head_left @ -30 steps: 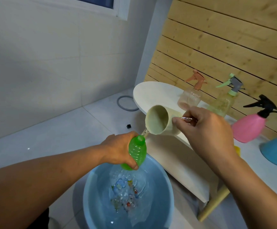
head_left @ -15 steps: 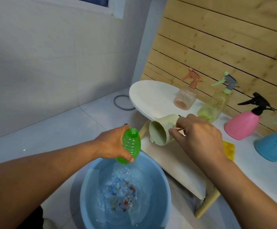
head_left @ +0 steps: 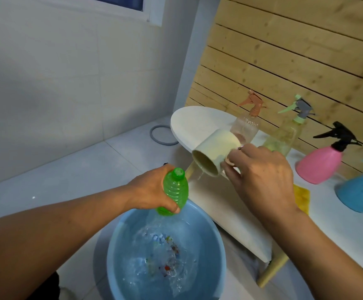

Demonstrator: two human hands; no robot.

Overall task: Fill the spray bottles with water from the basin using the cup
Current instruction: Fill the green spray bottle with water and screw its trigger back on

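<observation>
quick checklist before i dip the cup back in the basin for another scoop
1. Cup emptied: tipped on its side, only drips at the rim. Ok.
2. Right hand grips the cup's handle: ok.
3. Left hand grips the green bottle, neck up and uncapped: ok.
4. Bottle held over the basin so spills fall back: ok.
5. Water left in the basin to scoop: ok.
6. Bottle's fill level: cannot tell.
</observation>
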